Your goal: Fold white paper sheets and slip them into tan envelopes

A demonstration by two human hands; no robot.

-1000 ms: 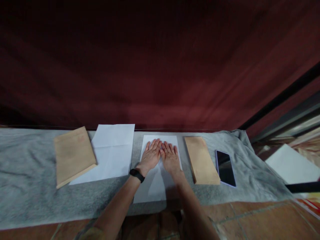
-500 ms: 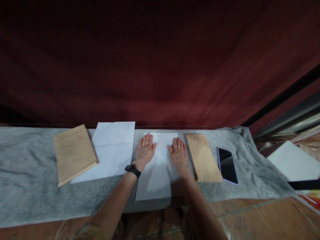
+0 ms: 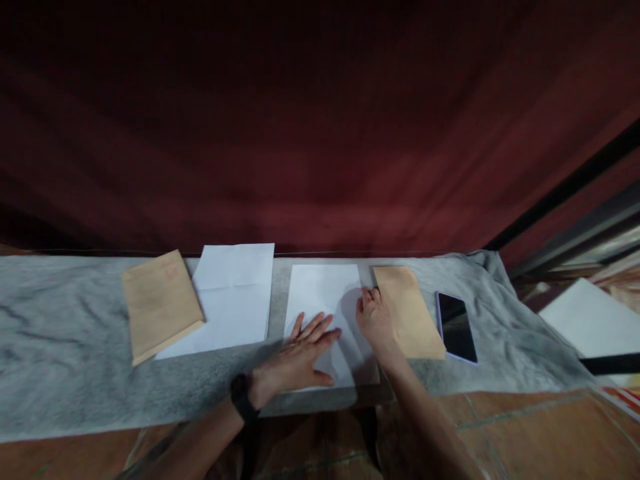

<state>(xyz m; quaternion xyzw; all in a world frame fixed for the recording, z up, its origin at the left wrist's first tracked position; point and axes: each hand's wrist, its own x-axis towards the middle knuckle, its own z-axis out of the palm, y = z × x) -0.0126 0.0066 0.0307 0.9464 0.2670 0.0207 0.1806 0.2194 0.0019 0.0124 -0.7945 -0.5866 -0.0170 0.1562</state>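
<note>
The white paper (image 3: pixel 323 287) is plain, rectangular and lying flat, partly shadowed and partly covered. It sits just left of the brown envelope (image 3: pixel 413 317), its far edge roughly level with the envelope's, its near edge reaching closer to the wearer.

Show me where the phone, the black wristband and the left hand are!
Phone (image 3: pixel 457 327): head view, on its dark screen.
Black wristband (image 3: pixel 243 398): head view, on its band.
Left hand (image 3: pixel 299 360): head view, on its back.

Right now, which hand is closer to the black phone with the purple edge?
Right hand: left of the phone, across the brown paper envelope. Left hand: farther left, on the white paper.
</note>
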